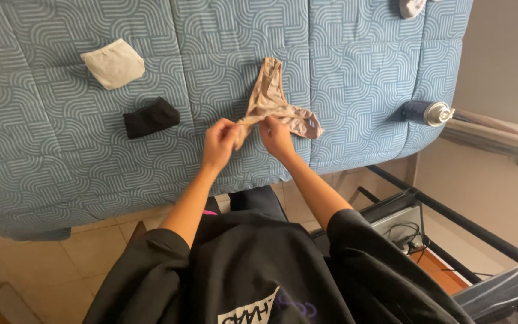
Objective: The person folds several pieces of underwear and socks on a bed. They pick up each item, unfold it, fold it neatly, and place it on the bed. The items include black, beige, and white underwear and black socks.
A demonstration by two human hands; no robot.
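A beige undergarment (pixel 269 99) lies spread on the blue patterned bedspread (pixel 43 156), its near edge lifted off the cover. My left hand (pixel 219 143) pinches that near edge at the left. Close beside it, my right hand (pixel 277 137) grips the same edge at the right. Both hands hover just above the bed's front half.
A folded cream cloth (pixel 114 63) and a folded black cloth (pixel 150 117) lie left of my hands. A dark spray can (pixel 427 112) rests near the bed's right edge, a grey item (pixel 412 7) at the top. A black metal rack (pixel 451 219) stands at the right over a tiled floor.
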